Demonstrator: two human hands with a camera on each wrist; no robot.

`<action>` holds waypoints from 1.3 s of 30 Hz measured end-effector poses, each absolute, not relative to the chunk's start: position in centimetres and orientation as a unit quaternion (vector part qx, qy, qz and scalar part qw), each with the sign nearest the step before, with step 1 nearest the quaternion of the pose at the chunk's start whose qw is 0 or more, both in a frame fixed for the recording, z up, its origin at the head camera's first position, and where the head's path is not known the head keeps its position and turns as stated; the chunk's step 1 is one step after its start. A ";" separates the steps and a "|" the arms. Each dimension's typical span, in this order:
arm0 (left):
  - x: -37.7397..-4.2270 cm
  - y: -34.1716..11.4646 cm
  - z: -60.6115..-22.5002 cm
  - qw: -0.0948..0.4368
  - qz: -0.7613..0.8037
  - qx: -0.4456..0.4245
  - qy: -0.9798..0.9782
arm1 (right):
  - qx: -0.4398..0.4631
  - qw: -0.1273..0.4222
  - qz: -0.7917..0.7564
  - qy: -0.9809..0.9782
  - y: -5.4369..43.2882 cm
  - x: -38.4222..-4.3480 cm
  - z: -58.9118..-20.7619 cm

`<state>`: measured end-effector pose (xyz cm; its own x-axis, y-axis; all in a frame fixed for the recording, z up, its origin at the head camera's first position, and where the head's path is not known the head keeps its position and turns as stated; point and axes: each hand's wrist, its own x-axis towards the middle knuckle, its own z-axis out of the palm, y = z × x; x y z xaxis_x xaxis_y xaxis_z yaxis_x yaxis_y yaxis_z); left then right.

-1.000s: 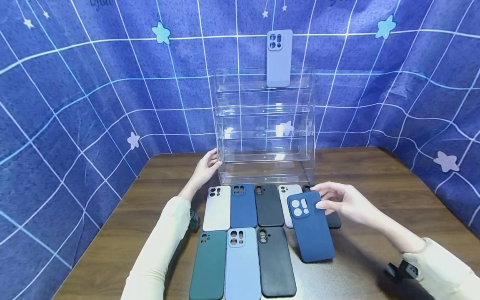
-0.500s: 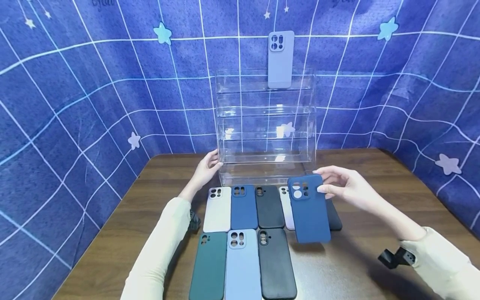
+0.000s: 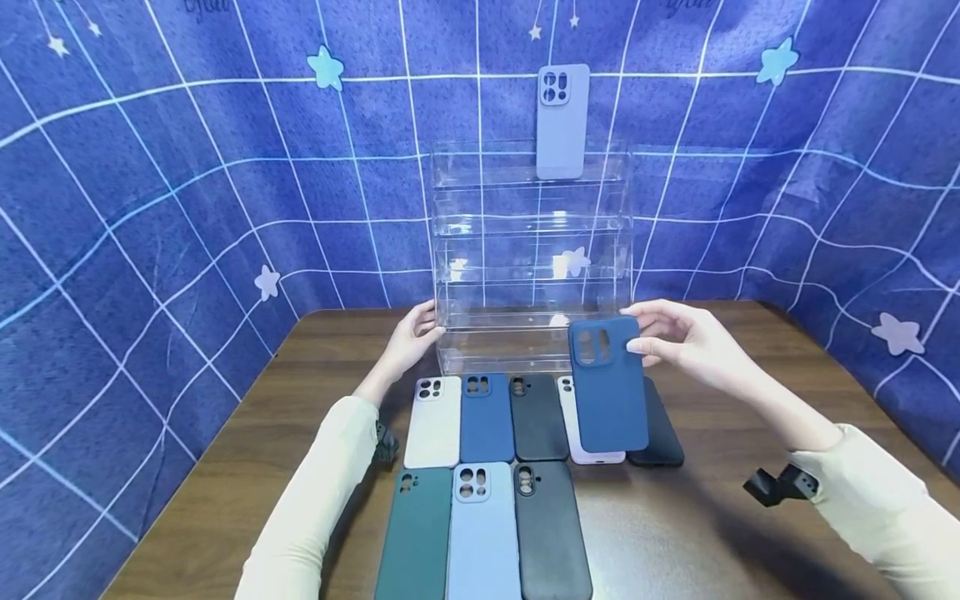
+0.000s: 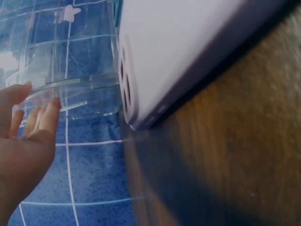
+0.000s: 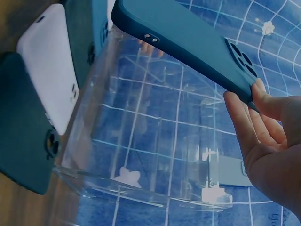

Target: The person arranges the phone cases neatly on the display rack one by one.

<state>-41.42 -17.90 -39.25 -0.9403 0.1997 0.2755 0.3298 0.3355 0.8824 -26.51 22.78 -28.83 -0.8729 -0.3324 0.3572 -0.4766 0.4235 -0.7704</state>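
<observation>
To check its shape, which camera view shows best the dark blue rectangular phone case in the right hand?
The head view: the dark blue rectangular phone case shows nearly whole, back facing the camera. The right wrist view shows it obliquely, cropped at the top; the left wrist view lacks it.

The blue case (image 3: 611, 396) you hold up looks like smooth, matt soft plastic, and the black case (image 3: 553, 533) nearest you has the same dull finish. Your clear rack (image 3: 532, 279) is glossy, see-through plastic with bright glints, while the tabletop (image 3: 330, 354) before you shows brown wood grain under a soft sheen. Your sleeves (image 3: 300, 504) and the creased backdrop (image 3: 217, 183) are cloth.
</observation>
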 end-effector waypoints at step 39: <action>-43.2 -18.0 -37.8 0.069 -0.573 -0.157 -0.802 | 0.207 0.190 0.477 -0.833 21.2 -31.1 -20.3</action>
